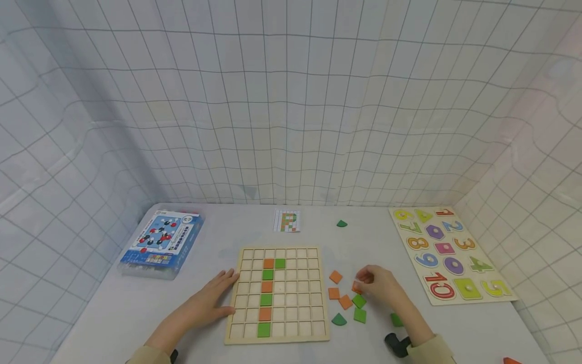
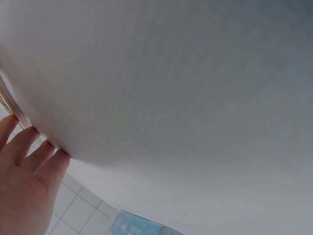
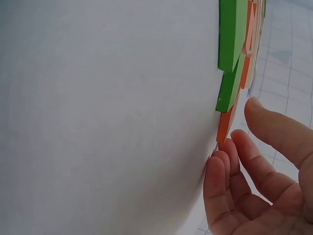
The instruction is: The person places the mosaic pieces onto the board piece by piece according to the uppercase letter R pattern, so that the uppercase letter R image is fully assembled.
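A wooden grid board (image 1: 297, 301) lies in front of me, with a column of alternating orange and green square tiles and one more green tile (image 1: 280, 263) beside the top of it. My left hand (image 1: 209, 299) rests against the board's left edge, fingers spread; the left wrist view shows its fingertips at that edge. To the right of the board my right hand (image 1: 382, 286) reaches to an orange tile (image 3: 226, 126). In the right wrist view its fingertips touch the tile's near end, while the thumb stands apart. Green tiles (image 3: 232, 36) lie just beyond it.
Loose orange tiles (image 1: 335, 276) and green quarter-circle pieces (image 1: 339, 319) lie right of the board. A pattern card (image 1: 278, 221) is behind it. A boxed molecule kit (image 1: 159, 242) stands at left, a number puzzle (image 1: 447, 263) at right.
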A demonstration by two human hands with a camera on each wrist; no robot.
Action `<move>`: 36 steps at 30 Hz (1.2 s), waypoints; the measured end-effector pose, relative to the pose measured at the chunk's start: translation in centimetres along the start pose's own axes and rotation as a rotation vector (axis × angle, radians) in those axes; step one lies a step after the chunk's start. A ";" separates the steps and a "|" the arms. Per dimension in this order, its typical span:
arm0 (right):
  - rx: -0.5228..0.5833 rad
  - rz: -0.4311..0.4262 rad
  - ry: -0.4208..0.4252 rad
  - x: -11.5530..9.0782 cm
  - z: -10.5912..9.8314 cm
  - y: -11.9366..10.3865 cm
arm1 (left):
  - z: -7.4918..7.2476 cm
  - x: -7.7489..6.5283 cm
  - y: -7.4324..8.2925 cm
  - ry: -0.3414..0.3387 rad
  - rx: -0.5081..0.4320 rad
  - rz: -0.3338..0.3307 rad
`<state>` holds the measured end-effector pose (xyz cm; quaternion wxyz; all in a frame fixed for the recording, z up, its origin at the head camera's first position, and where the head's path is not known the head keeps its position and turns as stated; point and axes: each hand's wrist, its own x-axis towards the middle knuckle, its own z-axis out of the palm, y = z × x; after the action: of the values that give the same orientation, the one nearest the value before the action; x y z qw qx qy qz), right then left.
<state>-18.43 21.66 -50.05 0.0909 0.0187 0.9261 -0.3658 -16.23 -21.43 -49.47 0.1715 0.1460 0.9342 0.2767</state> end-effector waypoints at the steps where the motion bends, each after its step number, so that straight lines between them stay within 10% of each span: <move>1: -0.002 0.001 -0.002 0.0 0.0 -0.1 | 0.0 0.0 0.0 0.000 0.000 0.001; 36: 0.053 0.037 -0.024 0.5 0.3 -0.6 | 0.0 0.0 0.2 0.007 -0.003 0.002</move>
<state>-18.90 21.03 -49.89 0.1084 0.0338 0.9143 -0.3887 -16.20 -21.27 -49.33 0.1681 0.1455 0.9343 0.2786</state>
